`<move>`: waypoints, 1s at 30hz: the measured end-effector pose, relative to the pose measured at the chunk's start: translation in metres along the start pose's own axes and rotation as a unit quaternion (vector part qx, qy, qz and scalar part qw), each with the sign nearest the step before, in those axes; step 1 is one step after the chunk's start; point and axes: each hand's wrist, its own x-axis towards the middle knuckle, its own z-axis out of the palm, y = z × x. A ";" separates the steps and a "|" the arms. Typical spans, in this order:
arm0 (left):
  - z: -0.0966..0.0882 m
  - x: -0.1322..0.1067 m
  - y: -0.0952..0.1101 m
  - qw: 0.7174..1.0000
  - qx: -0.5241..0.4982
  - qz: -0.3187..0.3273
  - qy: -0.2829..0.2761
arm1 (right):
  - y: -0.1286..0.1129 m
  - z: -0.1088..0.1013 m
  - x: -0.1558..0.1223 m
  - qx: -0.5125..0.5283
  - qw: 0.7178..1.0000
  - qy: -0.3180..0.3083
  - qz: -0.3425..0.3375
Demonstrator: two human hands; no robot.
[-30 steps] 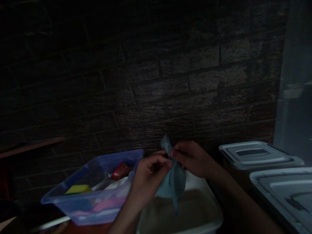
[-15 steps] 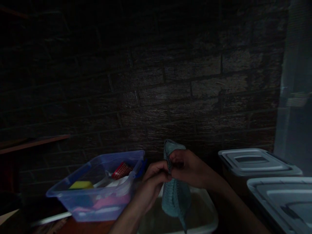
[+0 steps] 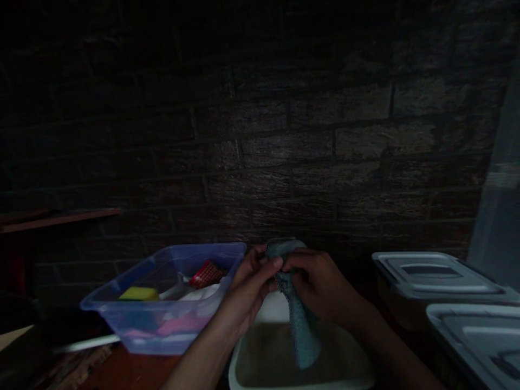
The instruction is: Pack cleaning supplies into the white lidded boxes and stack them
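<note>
A teal cloth (image 3: 303,330) with a dark stitched edge hangs from both my hands, bunched at the top and narrow below. My left hand (image 3: 254,279) pinches its edge from the left, thumb on top. From the right, my right hand (image 3: 319,281) grips the same bunched part, its fingers curled into the fabric. Under the hands stands a pale, open basin (image 3: 234,362), and the cloth's lower end hangs over it. What lies at the bottom of the basin is too dim to make out.
At left stands a clear blue plastic bin (image 3: 109,306) holding a yellow sponge (image 3: 140,293), a red patterned packet (image 3: 206,274) and pink and white items. Two lidded containers (image 3: 434,271) are at right. A dark brick wall (image 3: 264,146) rises behind; a shelf (image 3: 60,218) juts out at left.
The cloth has gone from hanging wide to bunched and narrower, its top folded over between my fingers. Both hands still hold it. The view has shifted slightly.
</note>
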 end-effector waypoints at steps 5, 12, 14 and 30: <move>0.002 0.000 -0.003 1.000 0.003 0.012 -0.022 | 0.001 -0.003 -0.001 -0.008 0.998 0.051 0.035; -0.001 0.000 0.004 0.999 0.009 0.019 -0.050 | 0.005 -0.011 -0.005 0.033 0.993 0.062 0.093; -0.002 0.001 0.003 0.999 -0.004 0.012 -0.049 | 0.008 -0.011 -0.005 0.038 0.991 0.080 0.101; -0.010 0.010 -0.003 0.999 -0.013 0.028 0.033 | 0.028 0.001 0.000 0.074 0.972 0.195 0.111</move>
